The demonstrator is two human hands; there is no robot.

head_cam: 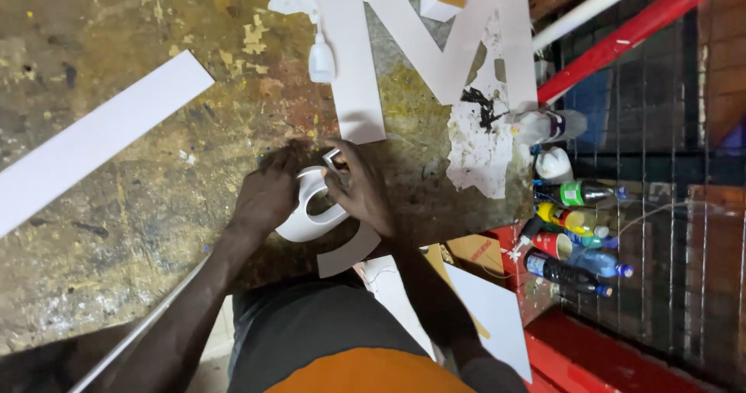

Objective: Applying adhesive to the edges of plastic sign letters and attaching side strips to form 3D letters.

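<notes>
Both hands work on a curved white letter [311, 210] lying near the front edge of the paint-stained worktop [116, 206]: the left hand [268, 195] presses down on its outer curve with fingers closed over it, while the right hand [361, 187] has its grip pinched on the letter's upper tip. Just beyond them lies a big white M [427, 43] with a small glue bottle [321, 59] beside it, a long white strip [93, 140] lies to the left, and plastic bottles [575, 230] crowd the right.
</notes>
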